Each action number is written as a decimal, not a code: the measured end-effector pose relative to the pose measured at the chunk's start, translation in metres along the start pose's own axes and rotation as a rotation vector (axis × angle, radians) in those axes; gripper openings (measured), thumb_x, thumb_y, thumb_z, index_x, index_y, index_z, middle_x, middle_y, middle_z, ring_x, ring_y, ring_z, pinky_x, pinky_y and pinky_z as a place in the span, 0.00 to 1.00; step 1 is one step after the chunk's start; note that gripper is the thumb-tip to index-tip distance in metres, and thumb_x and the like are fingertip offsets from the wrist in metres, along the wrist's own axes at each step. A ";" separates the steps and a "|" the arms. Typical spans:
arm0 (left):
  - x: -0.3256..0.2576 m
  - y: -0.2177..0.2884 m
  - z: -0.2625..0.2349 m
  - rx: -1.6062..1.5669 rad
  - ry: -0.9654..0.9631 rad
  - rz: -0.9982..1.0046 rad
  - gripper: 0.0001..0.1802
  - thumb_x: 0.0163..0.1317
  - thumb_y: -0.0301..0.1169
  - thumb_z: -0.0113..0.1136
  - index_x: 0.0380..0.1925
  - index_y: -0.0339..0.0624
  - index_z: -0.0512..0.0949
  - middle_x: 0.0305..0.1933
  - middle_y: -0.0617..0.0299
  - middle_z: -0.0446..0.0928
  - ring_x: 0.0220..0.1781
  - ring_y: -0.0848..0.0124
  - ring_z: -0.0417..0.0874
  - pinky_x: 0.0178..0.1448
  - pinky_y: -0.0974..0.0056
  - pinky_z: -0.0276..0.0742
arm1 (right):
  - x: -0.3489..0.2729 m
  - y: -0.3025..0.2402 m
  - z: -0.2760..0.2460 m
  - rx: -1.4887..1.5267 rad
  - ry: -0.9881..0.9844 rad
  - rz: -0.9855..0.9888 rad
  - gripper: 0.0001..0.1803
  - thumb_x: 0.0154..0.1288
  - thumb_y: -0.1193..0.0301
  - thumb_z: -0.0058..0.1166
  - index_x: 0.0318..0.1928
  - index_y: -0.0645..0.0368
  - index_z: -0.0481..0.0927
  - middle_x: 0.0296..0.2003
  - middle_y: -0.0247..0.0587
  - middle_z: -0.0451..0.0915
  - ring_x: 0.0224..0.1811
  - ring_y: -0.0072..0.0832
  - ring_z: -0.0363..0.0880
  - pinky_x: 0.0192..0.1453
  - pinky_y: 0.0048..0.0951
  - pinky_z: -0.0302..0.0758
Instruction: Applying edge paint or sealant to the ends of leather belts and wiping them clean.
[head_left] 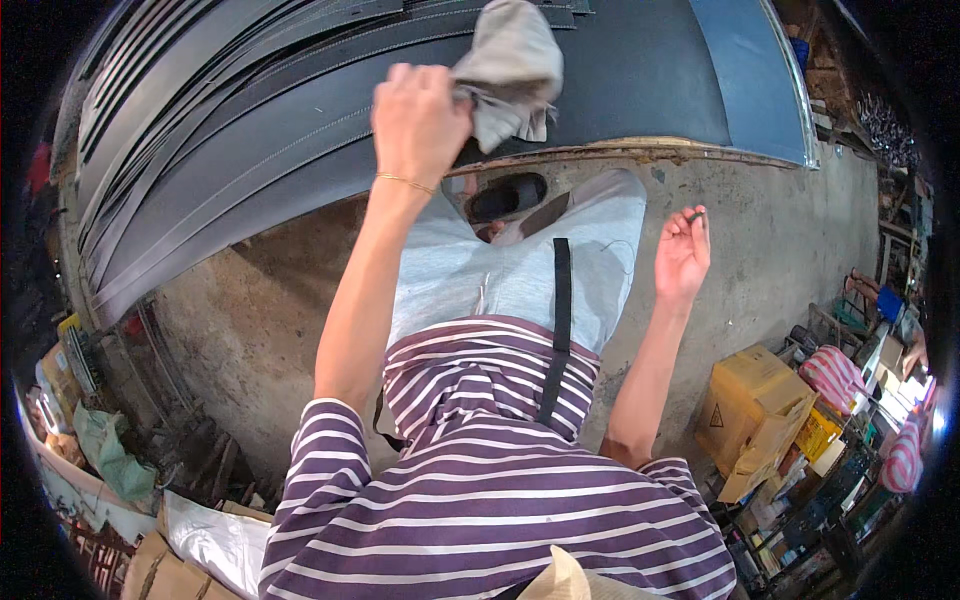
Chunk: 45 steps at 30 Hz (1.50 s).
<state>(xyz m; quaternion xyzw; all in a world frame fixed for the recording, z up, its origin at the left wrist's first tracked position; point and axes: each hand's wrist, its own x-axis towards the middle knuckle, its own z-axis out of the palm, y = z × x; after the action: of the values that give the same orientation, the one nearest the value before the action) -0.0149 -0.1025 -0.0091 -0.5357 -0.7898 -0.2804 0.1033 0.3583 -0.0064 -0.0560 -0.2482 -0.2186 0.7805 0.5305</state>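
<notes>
My left hand (420,120) is closed around one edge of a crumpled grey cloth (515,75), which hangs above the near edge of a table. Slight blur covers the cloth and the fingers. Under it lie long dark strips (290,130), some edged with pale stitching, on a wide dark sheet (640,70). To the right, away from the table, my right hand (683,255) is raised over the floor with its fingers curled. A small dark piece (697,216) shows at its fingertips, too small to name.
A blue-grey panel (750,75) lies at the table's right end. Below the table is a dark slipper (507,197) on the concrete floor (770,240). A cardboard box (755,415) and cluttered goods stand at right. A green sack (115,455) and silvery sheet (215,535) are at lower left.
</notes>
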 end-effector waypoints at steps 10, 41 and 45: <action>-0.022 -0.080 -0.092 0.097 0.570 -0.505 0.09 0.51 0.29 0.64 0.19 0.35 0.77 0.38 0.50 0.80 0.45 0.53 0.79 0.49 0.53 0.75 | 0.022 0.012 0.047 -0.296 -0.029 0.021 0.11 0.73 0.78 0.53 0.53 0.65 0.78 0.45 0.42 0.81 0.43 0.26 0.79 0.46 0.26 0.78; -0.038 -0.051 -0.017 0.193 0.089 -0.187 0.24 0.67 0.44 0.57 0.58 0.43 0.79 0.66 0.45 0.69 0.69 0.50 0.68 0.74 0.46 0.59 | 0.085 0.123 0.160 -1.275 -0.376 -0.234 0.07 0.63 0.78 0.65 0.42 0.65 0.87 0.30 0.30 0.85 0.32 0.12 0.79 0.38 0.14 0.74; -0.038 -0.052 -0.015 0.188 0.099 -0.182 0.24 0.67 0.45 0.57 0.58 0.43 0.79 0.66 0.45 0.70 0.69 0.49 0.68 0.74 0.46 0.59 | 0.086 0.123 0.158 -1.255 -0.370 -0.236 0.07 0.63 0.78 0.65 0.42 0.65 0.87 0.30 0.30 0.84 0.31 0.12 0.79 0.37 0.14 0.74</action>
<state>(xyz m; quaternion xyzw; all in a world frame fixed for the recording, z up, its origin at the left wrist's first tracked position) -0.0488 -0.1554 -0.0318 -0.4354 -0.8517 -0.2396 0.1661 0.1447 0.0198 -0.0199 -0.3461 -0.7449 0.4716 0.3210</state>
